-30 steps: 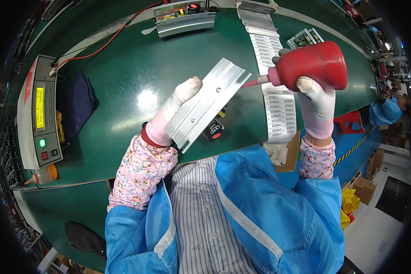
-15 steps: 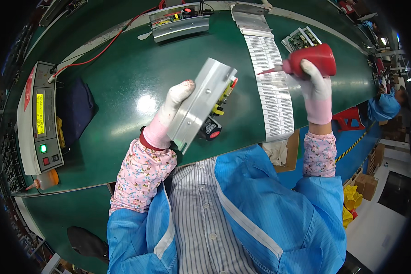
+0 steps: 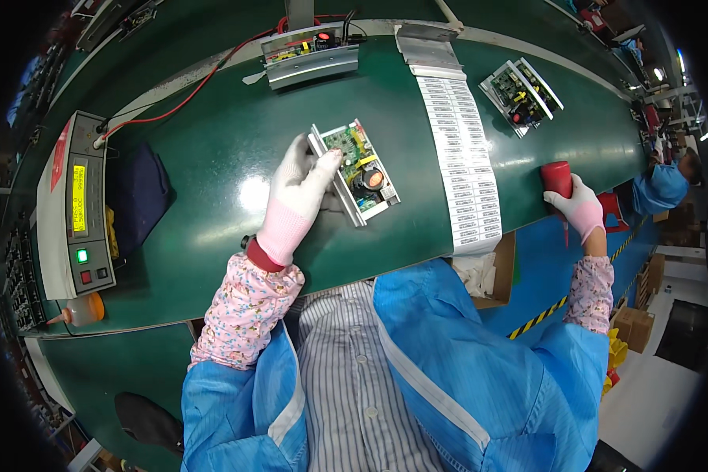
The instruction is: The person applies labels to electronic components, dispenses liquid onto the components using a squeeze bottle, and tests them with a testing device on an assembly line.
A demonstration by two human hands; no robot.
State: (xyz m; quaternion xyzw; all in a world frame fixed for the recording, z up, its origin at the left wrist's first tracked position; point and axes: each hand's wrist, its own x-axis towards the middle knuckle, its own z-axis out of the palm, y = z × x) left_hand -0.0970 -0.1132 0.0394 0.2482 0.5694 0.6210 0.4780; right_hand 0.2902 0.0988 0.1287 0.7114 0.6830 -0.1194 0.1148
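My gloved left hand (image 3: 304, 179) grips the left metal side of a power supply board (image 3: 362, 171) near the middle of the green bench. Its component side faces up, showing green circuitry, yellow parts and a round black part with an orange-red top. Over at the right edge of the bench, my gloved right hand (image 3: 580, 206) is closed around a red squeeze bottle (image 3: 557, 179). The bottle's thin nozzle points down toward me. Between the hands runs a long sheet of white printed labels (image 3: 462, 149).
A grey tester (image 3: 77, 204) with a lit yellow display stands at the left, beside dark cloth (image 3: 143, 189) and an orange-capped bottle (image 3: 84, 309). Other boards rest at the back (image 3: 311, 67) and back right (image 3: 521, 96). An open carton (image 3: 502, 271) sits below the front edge.
The board has turned from its metal side to its component side and is lower, by the bench. My right hand has moved right and nearer, tipping the red bottle nozzle-down.
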